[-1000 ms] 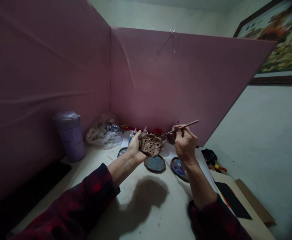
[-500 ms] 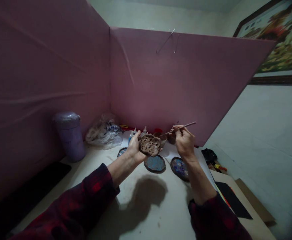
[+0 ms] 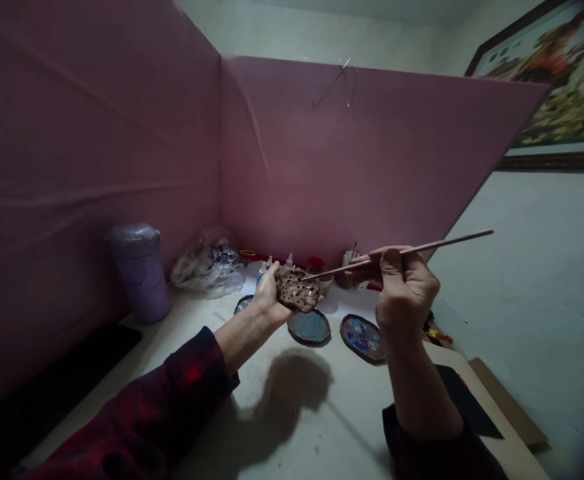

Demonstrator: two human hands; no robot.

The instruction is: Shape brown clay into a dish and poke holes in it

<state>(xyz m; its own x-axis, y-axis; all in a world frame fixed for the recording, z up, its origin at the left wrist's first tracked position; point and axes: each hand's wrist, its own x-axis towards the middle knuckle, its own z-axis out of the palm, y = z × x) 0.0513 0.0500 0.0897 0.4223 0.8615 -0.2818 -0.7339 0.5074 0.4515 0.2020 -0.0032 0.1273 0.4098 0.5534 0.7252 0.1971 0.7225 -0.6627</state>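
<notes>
My left hand (image 3: 268, 298) is closed on the edge of a brown, lumpy clay piece (image 3: 297, 292) dotted with small holes, held above the table. My right hand (image 3: 405, 283) grips a long thin wooden stick (image 3: 452, 239) between thumb and fingers. The stick slants down to the left, and its tip lies at the upper part of the clay piece; whether it has bristles is too small to tell. Beneath the clay piece lies a dark-rimmed round piece with a blue face (image 3: 309, 328). A similar one with blue and purple blotches (image 3: 361, 338) sits left of my right wrist.
Behind my left hand stand small nozzle bottles (image 3: 289, 261) and a red-topped container (image 3: 315, 263). A crumpled plastic bag (image 3: 209, 263) and a purple lidded tumbler (image 3: 141, 273) are at the left. Pink panels (image 3: 372, 153) enclose the white table (image 3: 272, 427) at the back and left.
My right hand has moved right and closer to me, with more of the stick showing. The stick's tip has shifted left onto the clay piece. My left hand has barely moved.
</notes>
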